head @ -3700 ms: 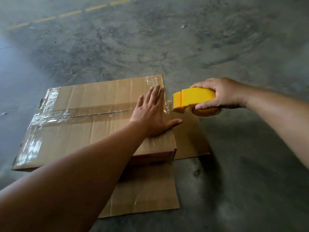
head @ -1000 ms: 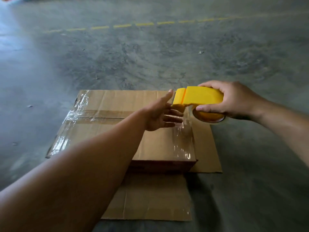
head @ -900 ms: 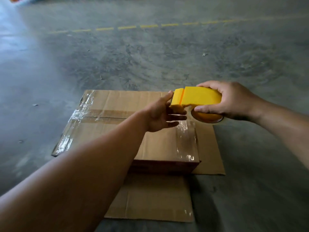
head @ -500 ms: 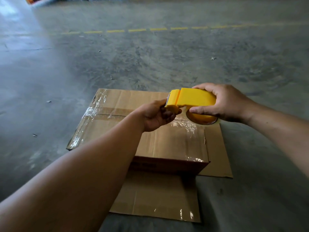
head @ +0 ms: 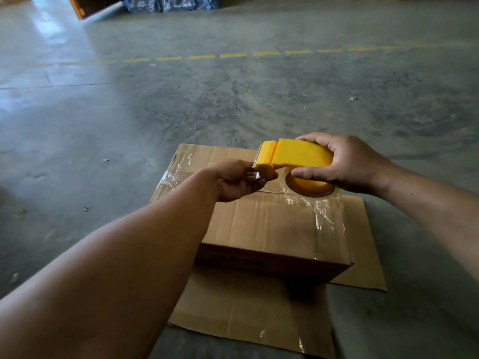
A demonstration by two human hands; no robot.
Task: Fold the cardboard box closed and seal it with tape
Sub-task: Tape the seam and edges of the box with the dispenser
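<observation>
Right hand (head: 344, 164) grips yellow tape dispenser (head: 298, 156) above the closed cardboard box (head: 272, 224) on the floor; left hand (head: 238, 180) fingers pinch the tape end at the blade. Risks: tape folding onto itself, or fingers catching the serrated edge.

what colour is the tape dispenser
Bright yellow all over; the tape dispenser shows clearly in the head view.

Grey concrete floor (head: 233, 104), scuffed, w/ dashed yellow line (head: 233, 55) across far side. Small debris bits (head: 352, 99) scattered. Orange frame (head: 77, 7) & wrapped bundles (head: 166, 2) at top edge.
</observation>
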